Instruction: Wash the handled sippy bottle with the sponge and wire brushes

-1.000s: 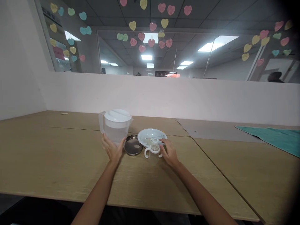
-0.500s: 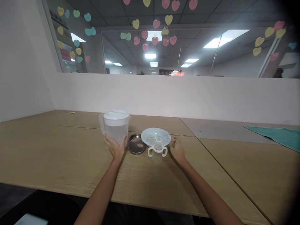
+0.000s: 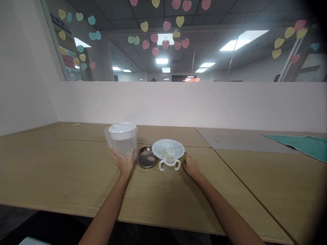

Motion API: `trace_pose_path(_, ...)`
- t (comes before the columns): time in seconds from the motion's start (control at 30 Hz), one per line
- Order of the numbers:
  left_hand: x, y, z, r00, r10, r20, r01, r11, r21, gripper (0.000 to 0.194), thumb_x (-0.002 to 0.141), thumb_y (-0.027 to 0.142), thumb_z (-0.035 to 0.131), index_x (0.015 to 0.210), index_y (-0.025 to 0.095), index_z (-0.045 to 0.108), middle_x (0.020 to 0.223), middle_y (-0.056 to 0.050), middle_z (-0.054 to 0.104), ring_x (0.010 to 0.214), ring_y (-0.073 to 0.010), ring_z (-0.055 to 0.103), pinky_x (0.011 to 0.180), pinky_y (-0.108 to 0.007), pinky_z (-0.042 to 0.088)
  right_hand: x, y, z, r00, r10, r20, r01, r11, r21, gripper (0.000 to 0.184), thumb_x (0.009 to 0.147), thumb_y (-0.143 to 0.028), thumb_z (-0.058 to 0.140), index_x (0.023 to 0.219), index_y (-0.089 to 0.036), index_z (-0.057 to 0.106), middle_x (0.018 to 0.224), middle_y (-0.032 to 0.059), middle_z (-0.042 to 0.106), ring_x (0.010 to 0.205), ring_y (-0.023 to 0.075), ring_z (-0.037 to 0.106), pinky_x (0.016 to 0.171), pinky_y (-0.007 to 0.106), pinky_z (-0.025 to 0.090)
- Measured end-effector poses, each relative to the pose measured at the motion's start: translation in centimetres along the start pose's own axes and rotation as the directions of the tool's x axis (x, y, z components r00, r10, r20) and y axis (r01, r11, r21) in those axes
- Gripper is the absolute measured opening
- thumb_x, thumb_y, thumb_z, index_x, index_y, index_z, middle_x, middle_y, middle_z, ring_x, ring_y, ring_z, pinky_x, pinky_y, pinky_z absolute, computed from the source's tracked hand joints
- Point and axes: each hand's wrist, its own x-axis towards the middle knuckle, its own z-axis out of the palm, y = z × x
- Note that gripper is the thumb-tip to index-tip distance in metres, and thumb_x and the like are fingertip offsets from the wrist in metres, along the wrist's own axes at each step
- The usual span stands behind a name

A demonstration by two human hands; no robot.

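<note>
My left hand [image 3: 123, 162] is pressed round the near side of a clear plastic pitcher [image 3: 125, 144] with a white lid, thumb on its right side. The pitcher stands upright, its handle to the left. My right hand [image 3: 191, 165] is closed at the right edge of a white plate [image 3: 155, 149], fingers on a small green thing [image 3: 183, 158] whose kind I cannot make out. Between my hands a clear baby bottle [image 3: 169, 170] with two white handles stands in front of the plate. A clear piece and a thin line show on the plate. Left of it lies a round metal tray [image 3: 147, 160].
The wooden table [image 3: 76, 177] runs back to a white wall below a window with heart-shaped notes. A green cloth [image 3: 301, 144] lies far right, and a small pale piece [image 3: 76, 125] at the back left.
My right hand has lowered slightly and its fingers have closed on the green thing beside the plate. My left hand stays on the pitcher. The whole view has shifted a little.
</note>
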Motion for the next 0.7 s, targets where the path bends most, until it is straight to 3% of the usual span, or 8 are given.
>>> trace_pose_path(0.1, 0.1, 0.1, -0.2, 1.0, -0.023, -0.012, 0.023, 1.0, 0.019, 0.099, 0.072, 0.055, 0.057, 0.14, 0.006, 0.005, 0.142, -0.027, 0.022, 0.132, -0.0371, 0.023, 0.105, -0.053, 0.025, 0.1, 0.0, -0.3, 0.999, 0.036, 0.004, -0.036, 0.999, 0.001, 0.042, 0.08, -0.009, 0.043, 0.122, -0.01, 0.043, 0.098, 0.0127, 0.063, 0.089, 0.0214, 0.061, 0.068, 0.026, 0.038)
trace_pose_path(0.17, 0.1, 0.2, -0.6, 0.997, 0.029, -0.068, -0.028, 1.0, 0.014, 0.094, 0.075, 0.053, 0.055, 0.141, 0.007, 0.005, 0.142, -0.026, 0.02, 0.133, -0.0373, 0.02, 0.104, -0.057, 0.021, 0.2, 0.1, -0.2, 0.998, 0.06, -0.009, -0.06, 0.998, 0.012, 0.046, 0.08, -0.007, 0.041, 0.126, -0.01, 0.041, 0.1, 0.0133, 0.063, 0.089, 0.0213, 0.06, 0.069, 0.026, 0.039)
trace_pose_path(0.27, -0.2, 0.4, -1.0, 0.956, 0.231, -0.18, -0.243, 0.969, -0.048, 0.071, 0.084, 0.041, 0.044, 0.14, 0.007, 0.017, 0.141, -0.023, 0.025, 0.132, -0.032, 0.023, 0.106, -0.052, 0.021, 0.6, 0.6, 0.0, 0.988, 0.136, -0.072, -0.126, 0.984, 0.128, 0.051, 0.079, -0.007, 0.039, 0.13, -0.011, 0.037, 0.106, 0.0129, 0.061, 0.094, 0.021, 0.059, 0.074, 0.026, 0.04)
trace_pose_path(0.33, -0.9, 0.7, -0.8, 0.902, 0.378, -0.209, -0.404, 0.91, -0.096, 0.051, 0.088, 0.032, 0.039, 0.133, 0.009, 0.036, 0.132, -0.02, 0.04, 0.126, -0.0273, 0.034, 0.105, -0.046, 0.024, 0.9, 1.1, 0.2, 0.97, 0.216, -0.113, -0.184, 0.954, 0.237, 0.049, 0.079, -0.008, 0.037, 0.128, -0.011, 0.04, 0.11, 0.0125, 0.06, 0.099, 0.0208, 0.058, 0.078, 0.025, 0.04)
trace_pose_path(0.43, -2.3, 2.0, -0.1, 0.772, 0.63, -0.081, -0.632, 0.748, -0.203, 0.029, 0.089, 0.025, 0.04, 0.109, 0.018, 0.06, 0.106, -0.01, 0.062, 0.106, -0.0191, 0.052, 0.101, -0.039, 0.029, 1.4, 1.8, 0.5, 0.941, 0.312, -0.134, -0.259, 0.915, 0.31, 0.048, 0.078, -0.009, 0.036, 0.125, -0.009, 0.043, 0.109, 0.0128, 0.06, 0.101, 0.0202, 0.057, 0.078, 0.024, 0.041)
trace_pose_path(0.5, -3.1, 3.4, 0.7, 0.685, 0.728, 0.028, -0.687, 0.658, -0.308, 0.023, 0.088, 0.025, 0.044, 0.096, 0.022, 0.065, 0.092, -0.004, 0.067, 0.093, -0.0152, 0.058, 0.097, -0.035, 0.033, 1.7, 2.3, 0.7, 0.927, 0.35, -0.135, -0.291, 0.899, 0.329, 0.048, 0.077, -0.011, 0.034, 0.125, -0.008, 0.042, 0.102, 0.0116, 0.062, 0.095, 0.0197, 0.06, 0.074, 0.025, 0.043)
trace_pose_path(0.63, -3.7, 6.6, 2.4, 0.72, 0.652, 0.239, -0.565, 0.75, -0.344, 0.029, 0.088, 0.037, 0.044, 0.085, 0.022, 0.068, 0.084, -0.003, 0.069, 0.084, -0.0157, 0.058, 0.09, -0.034, 0.036, 1.9, 2.7, 1.2, 0.917, 0.365, -0.16, -0.291, 0.888, 0.355, 0.049, 0.075, -0.012, 0.032, 0.123, -0.009, 0.043, 0.094, 0.01, 0.064, 0.086, 0.0197, 0.062, 0.069, 0.026, 0.044)
trace_pose_path(0.7, -3.8, 7.6, 3.2, 0.666, 0.633, 0.394, -0.536, 0.774, -0.336, 0.032, 0.088, 0.042, 0.041, 0.091, 0.025, 0.067, 0.095, -0.003, 0.067, 0.094, -0.0172, 0.056, 0.09, -0.034, 0.035, 1.9, 2.7, 1.3, 0.918, 0.35, -0.188, -0.271, 0.897, 0.349, 0.049, 0.075, -0.011, 0.031, 0.121, -0.008, 0.044, 0.095, 0.011, 0.064, 0.088, 0.02, 0.062, 0.07, 0.026, 0.045)
